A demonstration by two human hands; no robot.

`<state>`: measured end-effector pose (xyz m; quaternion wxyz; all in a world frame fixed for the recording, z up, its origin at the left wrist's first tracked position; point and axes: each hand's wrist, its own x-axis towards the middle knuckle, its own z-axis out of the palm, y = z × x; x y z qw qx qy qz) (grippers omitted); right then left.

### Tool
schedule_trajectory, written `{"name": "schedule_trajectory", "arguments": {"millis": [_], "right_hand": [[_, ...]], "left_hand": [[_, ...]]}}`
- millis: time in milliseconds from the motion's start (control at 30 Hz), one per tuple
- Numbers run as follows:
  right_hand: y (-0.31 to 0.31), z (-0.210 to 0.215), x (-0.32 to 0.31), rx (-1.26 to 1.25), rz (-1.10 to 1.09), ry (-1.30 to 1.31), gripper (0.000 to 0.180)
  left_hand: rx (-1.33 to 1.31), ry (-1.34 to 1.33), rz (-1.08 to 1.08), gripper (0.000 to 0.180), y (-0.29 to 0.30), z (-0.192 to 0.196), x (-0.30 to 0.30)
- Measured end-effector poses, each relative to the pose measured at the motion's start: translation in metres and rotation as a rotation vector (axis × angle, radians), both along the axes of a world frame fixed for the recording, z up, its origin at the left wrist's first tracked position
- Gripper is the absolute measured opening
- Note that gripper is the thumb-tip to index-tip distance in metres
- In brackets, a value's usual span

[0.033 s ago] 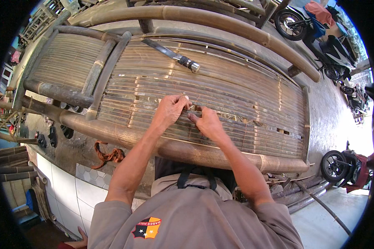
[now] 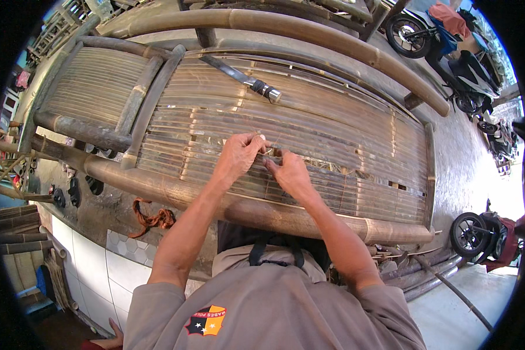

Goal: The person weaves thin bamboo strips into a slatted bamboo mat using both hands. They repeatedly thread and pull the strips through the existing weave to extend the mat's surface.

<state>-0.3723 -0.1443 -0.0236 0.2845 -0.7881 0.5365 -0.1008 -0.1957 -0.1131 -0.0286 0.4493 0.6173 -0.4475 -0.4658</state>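
Observation:
A bamboo bench (image 2: 326,125) with a seat of narrow lengthwise slats lies across my front. Over a gap in its slats, my left hand (image 2: 239,154) is closed in a pinch, thumb against fingers, on a thin pale strand (image 2: 269,150). Just to the right, my right hand (image 2: 289,173) is also closed, its fingertips down at the slat edges. What those fingertips hold is hidden. Beyond both hands, a long knife (image 2: 233,72) with a dark blade and a banded handle rests on the slats.
A thick bamboo rail (image 2: 262,213) runs along the near edge, another (image 2: 309,38) along the far side. Orange-brown cloth (image 2: 151,217) lies on the floor at left. Motorcycles (image 2: 469,73) stand at right. Another person's hand (image 2: 116,333) shows at lower left.
Both hands stay over the same gap, with only slight finger movement. The knife and bench have not moved.

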Motion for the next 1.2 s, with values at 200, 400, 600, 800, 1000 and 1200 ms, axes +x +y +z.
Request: {"name": "schedule_trajectory", "arguments": {"millis": [200, 400, 600, 800, 1000, 1200], "right_hand": [[-0.008, -0.014, 0.004, -0.036, 0.087, -0.268, 0.04], [-0.046, 0.042, 0.003, 0.624, -0.233, -0.824, 0.031], [-0.112, 0.14, 0.021, 0.49, 0.028, -0.865, 0.03], [-0.113, 0.185, 0.071, 0.327, 0.385, -0.592, 0.03], [-0.104, 0.17, 0.069, -0.074, 0.415, -0.314, 0.034], [-0.044, 0.087, -0.01, 0.539, 0.215, -0.115, 0.039]], "left_hand": [[-0.2, 0.281, -0.015, 0.034, -0.013, 0.035, 0.004], [-0.385, -0.131, 0.503, 0.028, -0.012, 0.095, 0.066], [-0.272, -0.367, 0.459, 0.031, 0.032, 0.059, 0.039], [-0.3, -0.953, -0.107, 0.046, 0.024, 0.0, -0.019], [0.045, -0.728, -0.153, 0.053, -0.006, -0.007, -0.01], [0.158, -0.008, -0.131, 0.056, -0.017, -0.018, 0.018]]}}
